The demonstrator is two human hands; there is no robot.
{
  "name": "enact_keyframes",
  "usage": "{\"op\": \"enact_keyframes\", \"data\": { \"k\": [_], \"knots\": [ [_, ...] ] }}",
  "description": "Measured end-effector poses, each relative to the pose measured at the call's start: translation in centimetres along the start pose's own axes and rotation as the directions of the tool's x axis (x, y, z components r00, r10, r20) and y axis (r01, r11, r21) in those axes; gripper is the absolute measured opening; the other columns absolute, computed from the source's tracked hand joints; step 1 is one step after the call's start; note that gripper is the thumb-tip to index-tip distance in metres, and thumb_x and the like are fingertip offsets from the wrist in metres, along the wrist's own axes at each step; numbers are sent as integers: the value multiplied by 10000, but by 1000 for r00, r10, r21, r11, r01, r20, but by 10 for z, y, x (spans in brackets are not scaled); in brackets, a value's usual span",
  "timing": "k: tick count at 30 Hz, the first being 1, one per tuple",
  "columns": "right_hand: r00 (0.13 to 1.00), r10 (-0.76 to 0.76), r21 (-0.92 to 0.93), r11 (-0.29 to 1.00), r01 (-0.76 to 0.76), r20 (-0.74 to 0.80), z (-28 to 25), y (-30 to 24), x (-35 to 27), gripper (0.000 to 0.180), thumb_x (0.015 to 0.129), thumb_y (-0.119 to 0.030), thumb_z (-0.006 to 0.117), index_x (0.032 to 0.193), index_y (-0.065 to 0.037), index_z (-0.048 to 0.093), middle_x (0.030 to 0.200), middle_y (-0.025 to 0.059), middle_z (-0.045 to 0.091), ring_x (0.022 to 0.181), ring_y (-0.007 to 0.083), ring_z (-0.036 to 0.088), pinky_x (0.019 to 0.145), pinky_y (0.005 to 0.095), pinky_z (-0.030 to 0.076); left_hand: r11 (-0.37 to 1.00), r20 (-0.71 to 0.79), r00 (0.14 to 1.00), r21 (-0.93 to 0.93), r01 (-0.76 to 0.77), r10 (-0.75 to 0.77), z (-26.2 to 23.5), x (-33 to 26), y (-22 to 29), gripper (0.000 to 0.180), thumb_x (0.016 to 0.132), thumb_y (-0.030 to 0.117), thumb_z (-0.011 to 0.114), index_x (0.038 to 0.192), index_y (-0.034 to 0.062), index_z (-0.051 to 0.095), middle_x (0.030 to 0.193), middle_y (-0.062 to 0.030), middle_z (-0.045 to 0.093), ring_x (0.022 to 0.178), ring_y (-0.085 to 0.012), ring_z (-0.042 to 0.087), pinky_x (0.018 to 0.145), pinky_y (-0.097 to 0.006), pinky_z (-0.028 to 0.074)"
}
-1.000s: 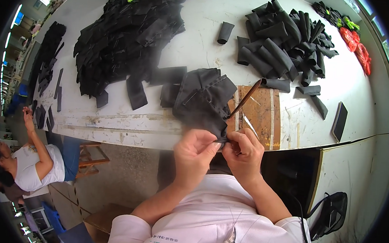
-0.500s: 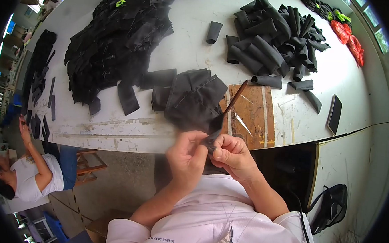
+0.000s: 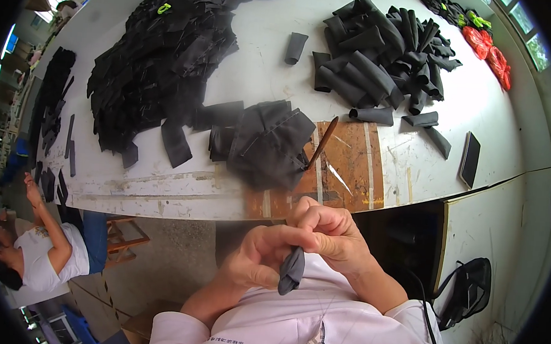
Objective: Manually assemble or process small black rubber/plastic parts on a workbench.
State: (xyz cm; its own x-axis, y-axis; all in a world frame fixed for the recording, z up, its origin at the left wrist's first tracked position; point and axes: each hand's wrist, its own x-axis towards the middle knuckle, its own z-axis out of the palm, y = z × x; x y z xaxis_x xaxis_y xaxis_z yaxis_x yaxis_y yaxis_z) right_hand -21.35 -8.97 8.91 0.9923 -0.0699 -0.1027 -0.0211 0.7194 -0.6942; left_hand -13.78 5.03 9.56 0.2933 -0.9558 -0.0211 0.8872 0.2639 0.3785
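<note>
Close to my chest, just off the table's front edge, a small folded piece of black fabric (image 3: pixel 291 274) hangs down from my fingers. My left hand (image 3: pixel 261 254) is closed on it, thumb pressed along its side. Right against it, my right hand (image 3: pixel 334 237) pinches at the top of the same piece; the fingertips overlap, so the fabric's upper end is hidden. Beyond my hands, a thin brown pointed stick (image 3: pixel 323 143) slants up and to the right from beside a stack of flat black fabric pieces (image 3: pixel 268 140). Under the stick lies a worn brown board (image 3: pixel 352 158) with pale strips.
A large heap of flat black pieces (image 3: pixel 162 58) covers the table's left side. Rolled black fabric tubes (image 3: pixel 384 52) are piled at the right, with a phone (image 3: pixel 470 160) and red bags (image 3: pixel 487 56) farther over. Another person (image 3: pixel 50 246) sits at the left.
Both hands have drawn back from the stick toward my chest. The fabric piece came with them and now hangs downward, while the stick is left by the stack.
</note>
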Motion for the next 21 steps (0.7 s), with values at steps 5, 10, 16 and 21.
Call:
{"op": "enact_keyframes", "data": {
  "k": [5, 10, 16, 21],
  "knots": [
    [977, -205, -120, 973, 197, -54, -16, 1, 7, 85, 832, -85, 559, 771, -36, 527, 947, 36, 508, 725, 63, 464, 624, 210, 407, 621, -295, 828, 780, -80, 477, 12, 16, -7, 257, 786, -32, 571, 1039, -44, 527, 827, -96, 598, 613, -42, 530, 449, -135, 406],
    [896, -445, -513, 770, 379, -6, 2, -22, 12, 95, 834, -68, 552, 777, -6, 508, 870, 50, 524, 669, 70, 485, 547, 228, 427, 119, 82, 679, 962, -245, 730, 21, 35, -15, 165, 827, -45, 503, 981, -11, 551, 902, -69, 564, 610, -48, 502, 496, -163, 422],
    [938, -347, -596, 752, 283, 7, 22, -84, 29, 177, 860, -141, 536, 755, -3, 500, 707, -2, 501, 605, 45, 424, 529, 204, 366, 875, -98, 912, 336, -348, 400, 48, 63, 30, 199, 820, -12, 491, 1018, -35, 492, 802, -115, 573, 391, -17, 388, 323, -159, 267],
    [983, -166, -495, 862, 104, -82, 17, -108, 54, 238, 844, -239, 563, 705, -56, 501, 620, -54, 406, 534, 19, 335, 444, 154, 259, 953, 97, 994, -304, -9, 41, 32, 89, 57, 247, 832, 11, 414, 1062, -19, 501, 765, -98, 583, 320, -22, 289, 314, -160, 219]
  ]
}}
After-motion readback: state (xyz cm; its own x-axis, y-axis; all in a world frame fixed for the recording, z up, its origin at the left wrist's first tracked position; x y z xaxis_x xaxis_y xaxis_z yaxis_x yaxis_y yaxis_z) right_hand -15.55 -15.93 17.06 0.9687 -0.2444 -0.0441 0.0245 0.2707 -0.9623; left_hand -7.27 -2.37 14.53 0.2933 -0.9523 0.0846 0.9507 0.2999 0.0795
